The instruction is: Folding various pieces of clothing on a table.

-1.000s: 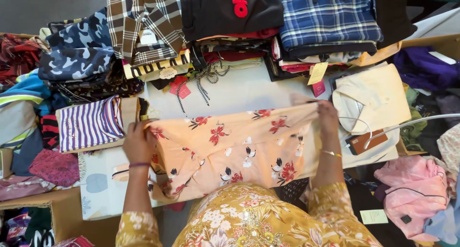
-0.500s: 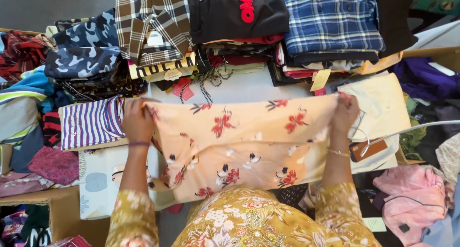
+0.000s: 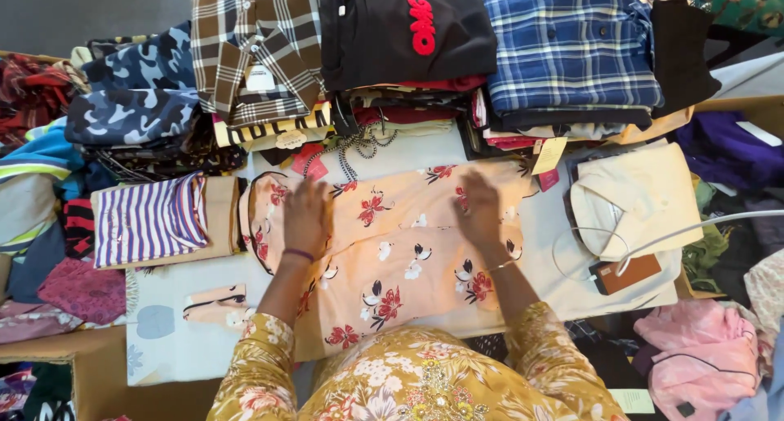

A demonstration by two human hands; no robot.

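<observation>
Both hands, left (image 3: 308, 215) and right (image 3: 480, 209), lie flat, open.

The surface (image 3: 425, 147) is covered with a pale printed sheet, bare only in small patches. A peach floral garment (image 3: 392, 241) lies spread flat at its middle. Along the far edge stand stacks of folded clothes: camouflage (image 3: 135, 94), brown plaid (image 3: 253, 41), black (image 3: 400, 29), blue plaid (image 3: 572, 49). A striped folded top (image 3: 151, 217) lies left, a cream shirt (image 3: 637, 192) right
</observation>
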